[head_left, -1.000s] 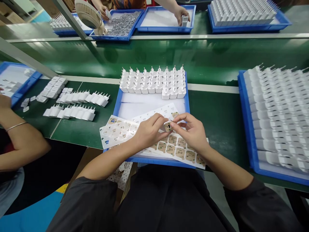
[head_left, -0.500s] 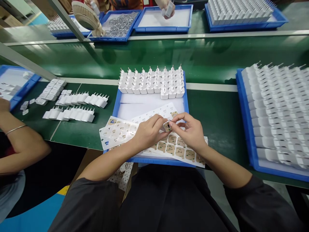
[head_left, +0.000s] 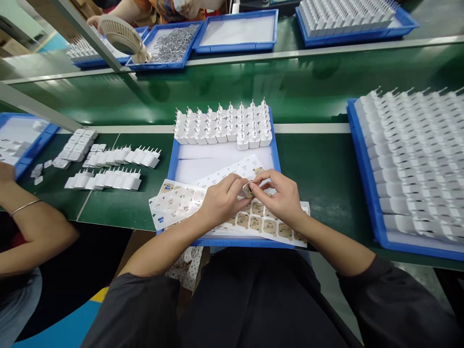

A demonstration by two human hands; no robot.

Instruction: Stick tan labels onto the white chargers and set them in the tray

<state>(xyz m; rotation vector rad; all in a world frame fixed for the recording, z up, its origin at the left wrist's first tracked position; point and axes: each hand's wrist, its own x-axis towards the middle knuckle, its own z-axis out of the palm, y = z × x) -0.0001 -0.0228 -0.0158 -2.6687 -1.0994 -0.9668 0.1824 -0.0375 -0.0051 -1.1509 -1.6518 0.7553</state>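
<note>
My left hand (head_left: 224,195) is closed around a small white plug charger (head_left: 246,189), its end face turned up toward me. A tan adhesive sticker (head_left: 248,190) with a dark slot covers that face. My right hand (head_left: 277,195) has thumb and forefinger pinched at the sticker's edge; the fingers partly hide it. Under both hands, sticker sheets (head_left: 270,227) with rows of tan pieces lie across a blue tray (head_left: 274,157). A mostly peeled sheet (head_left: 177,200) sticks out at the left. White plug chargers (head_left: 223,128) stand in rows, pins up, at the tray's far end.
A blue tray (head_left: 379,227) full of white chargers is on the right. More chargers (head_left: 114,179) lie in rows at left, near a co-worker's arm (head_left: 39,217). Beyond the green divider are a fan (head_left: 121,34), a tray of metal rings (head_left: 174,43) and another person's arm (head_left: 125,12).
My right fingers have shifted slightly over the charger's face, which is now more covered. Across the divider, a person's hand holding a white item has moved away from the tray. The view has shifted slightly.
</note>
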